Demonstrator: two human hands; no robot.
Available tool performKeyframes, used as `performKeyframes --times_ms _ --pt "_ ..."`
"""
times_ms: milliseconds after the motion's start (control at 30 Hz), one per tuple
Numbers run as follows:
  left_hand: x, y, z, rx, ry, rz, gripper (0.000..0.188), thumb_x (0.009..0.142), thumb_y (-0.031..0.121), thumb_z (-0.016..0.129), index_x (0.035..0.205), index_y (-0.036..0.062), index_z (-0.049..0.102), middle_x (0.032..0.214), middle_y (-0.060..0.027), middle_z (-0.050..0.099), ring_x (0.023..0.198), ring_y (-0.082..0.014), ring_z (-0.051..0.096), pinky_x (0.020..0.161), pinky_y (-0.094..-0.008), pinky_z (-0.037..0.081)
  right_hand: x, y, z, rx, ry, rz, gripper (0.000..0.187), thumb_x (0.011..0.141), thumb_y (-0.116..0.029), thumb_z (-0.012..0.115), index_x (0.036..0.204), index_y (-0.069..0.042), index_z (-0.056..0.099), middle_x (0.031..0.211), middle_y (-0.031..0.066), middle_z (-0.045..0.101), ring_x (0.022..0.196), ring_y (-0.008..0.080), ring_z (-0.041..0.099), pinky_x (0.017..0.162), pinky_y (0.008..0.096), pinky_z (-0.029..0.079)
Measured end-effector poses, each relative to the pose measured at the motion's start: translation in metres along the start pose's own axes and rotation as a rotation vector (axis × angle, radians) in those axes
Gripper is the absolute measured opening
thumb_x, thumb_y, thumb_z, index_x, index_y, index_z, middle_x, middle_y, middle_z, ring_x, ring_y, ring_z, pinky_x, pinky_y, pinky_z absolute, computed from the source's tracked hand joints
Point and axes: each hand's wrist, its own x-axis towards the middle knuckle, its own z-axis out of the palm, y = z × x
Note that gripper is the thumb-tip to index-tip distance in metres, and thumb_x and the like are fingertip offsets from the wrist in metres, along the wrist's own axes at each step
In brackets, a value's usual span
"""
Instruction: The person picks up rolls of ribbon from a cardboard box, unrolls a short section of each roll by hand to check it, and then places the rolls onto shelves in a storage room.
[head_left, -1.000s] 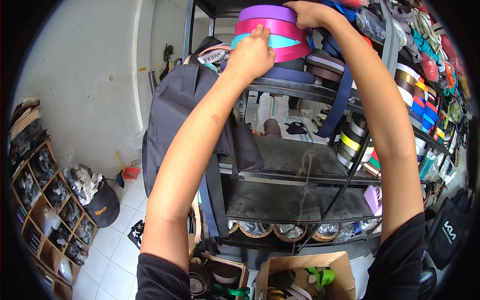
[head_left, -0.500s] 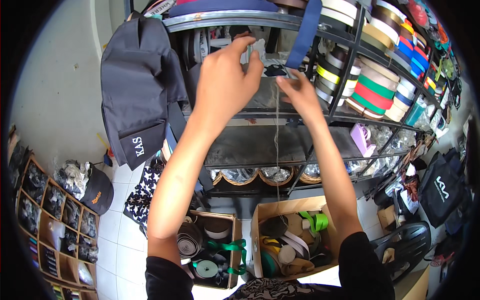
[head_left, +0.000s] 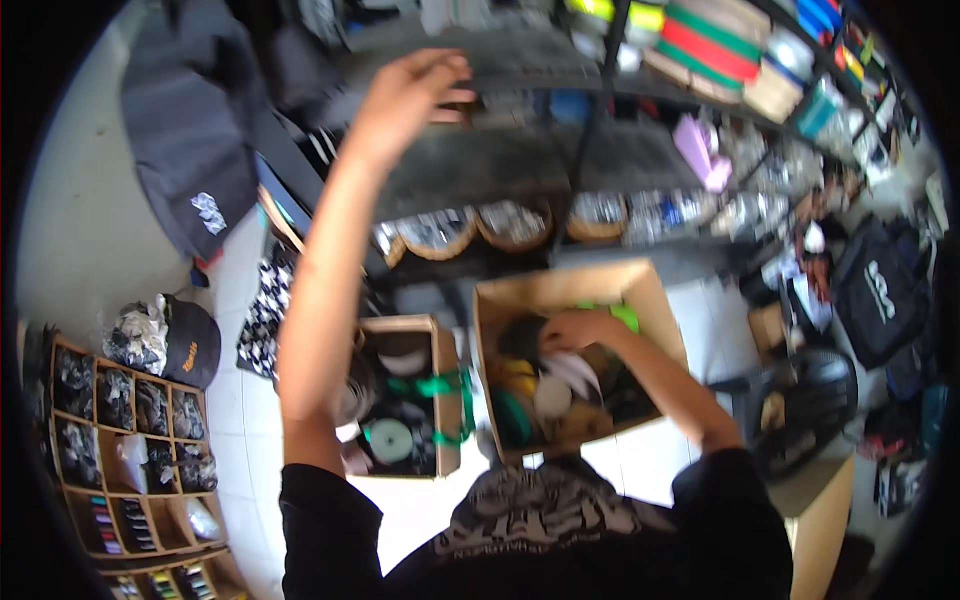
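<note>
At nine o'clock a wooden cubby rack (head_left: 120, 440) stands on the white tiled floor (head_left: 235, 400), its cells stuffed with small bundles. A dark cap (head_left: 190, 345) lies just above it, and a black bag (head_left: 190, 150) hangs at ten o'clock.

The left hand (head_left: 410, 95) is raised to twelve o'clock, resting against the front edge of a dark metal shelf (head_left: 520, 160); its fingers are curled loosely together, and motion blur hides whether they pinch anything. A row of shallow baskets (head_left: 510, 225) sits on the tier below.

Near the centre, slightly toward seven o'clock, a small cardboard box (head_left: 445, 390) holds spools and green ribbon (head_left: 440, 385). Just beside it, on its three o'clock side, stands the larger cardboard box (head_left: 560, 295), crammed with ribbon rolls (head_left: 550, 395) in white, yellow and green. The right hand (head_left: 575, 330) reaches down into this box, fingers bent and pressed together on a pale piece lying over the rolls; I cannot tell whether it truly grips it.

At one o'clock stacked ribbon spools (head_left: 720, 45) in red, green and blue fill the upper shelves. At three o'clock another black bag (head_left: 885, 295) hangs.
</note>
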Motion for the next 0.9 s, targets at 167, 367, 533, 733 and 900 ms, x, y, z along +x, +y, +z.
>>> performKeyframes --times_ms 167,367,533,733,900 --pt "-0.070 -0.072 0.009 0.260 -0.297 -0.275 0.041 0.094 0.024 0.050 0.128 0.0011 0.052 0.114 -0.0113 0.062 0.099 -0.0192 0.063 0.081 -0.0298 0.051 -0.144 0.153 0.084 0.344 -0.088 0.902 0.011 0.068 -0.006 0.069 0.078 -0.007 0.067 0.059 0.0024 0.060 0.050 0.0135 0.053 0.043 0.0339 0.041" --pt "-0.168 -0.210 0.097 0.221 -0.429 -0.536 0.030 0.089 0.017 0.054 0.115 0.0031 0.061 0.101 -0.0056 0.065 0.087 -0.0160 0.063 0.076 -0.0296 0.052 -0.201 0.149 0.097 0.912 0.372 0.743 0.038 0.084 0.001 0.060 0.122 -0.003 0.057 0.097 0.0089 0.065 0.080 0.0159 0.062 0.062 0.0269 0.054" --pt "-0.229 -0.277 0.176 0.544 -0.420 -0.506 0.026 0.086 0.024 0.059 0.100 0.0035 0.066 0.099 -0.0200 0.066 0.085 -0.0380 0.065 0.078 -0.0428 0.051 -0.210 0.085 0.098 1.065 0.137 0.552 0.043 0.092 -0.015 0.057 0.133 -0.006 0.049 0.114 0.0117 0.063 0.095 0.0227 0.066 0.070 0.0347 0.059" --pt "-0.253 -0.328 0.210 0.702 -0.349 -0.548 0.028 0.085 0.026 0.056 0.103 0.0050 0.065 0.099 -0.0227 0.065 0.091 -0.0415 0.062 0.083 -0.0472 0.049 -0.200 0.039 0.108 1.210 -0.068 0.225 0.046 0.089 -0.018 0.061 0.132 -0.010 0.051 0.121 0.0125 0.061 0.094 0.0252 0.067 0.075 0.0368 0.058" --pt "-0.270 -0.353 0.229 0.797 -0.155 -0.706 0.032 0.083 0.025 0.057 0.102 0.0006 0.064 0.097 -0.0259 0.064 0.094 -0.0421 0.062 0.084 -0.0462 0.049 -0.207 0.077 0.130 0.317 0.883 0.607 0.049 0.081 -0.016 0.067 0.128 -0.009 0.053 0.122 0.0186 0.059 0.104 0.0313 0.063 0.085 0.0369 0.053"
